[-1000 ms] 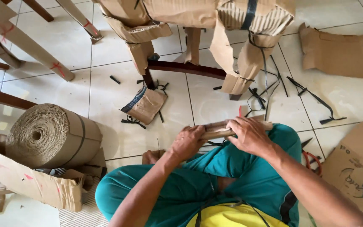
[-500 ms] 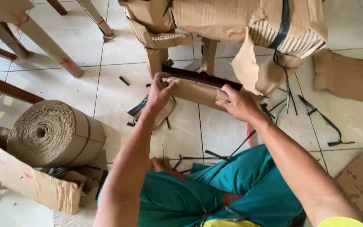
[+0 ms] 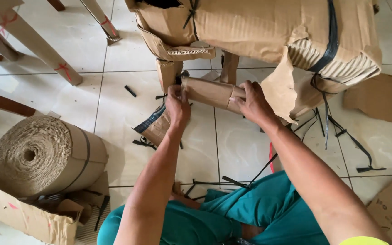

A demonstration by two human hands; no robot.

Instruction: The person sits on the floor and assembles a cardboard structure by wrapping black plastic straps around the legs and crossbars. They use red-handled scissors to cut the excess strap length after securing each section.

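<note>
A piece of furniture wrapped in brown corrugated cardboard (image 3: 259,31) and bound with black straps stands in front of me on the tiled floor. Both my hands hold a strip of cardboard wrapped around its low horizontal rail (image 3: 209,92). My left hand (image 3: 178,105) pinches the strip's left end beside a wrapped leg (image 3: 168,73). My right hand (image 3: 252,103) clasps the strip's right end, fingers curled over the rail. My legs in teal trousers (image 3: 232,213) lie folded below.
A big roll of corrugated cardboard (image 3: 41,154) lies at the left on torn cardboard (image 3: 23,218). Cut black straps (image 3: 341,136) and a folded cardboard scrap (image 3: 153,129) litter the tiles. Wooden furniture legs (image 3: 32,45) stand at the upper left. Flat cardboard sheets (image 3: 379,104) lie at the right.
My hands carried the cardboard strip from my lap up to the furniture's low rail and are now wrapping it there. The view has moved closer to the furniture.
</note>
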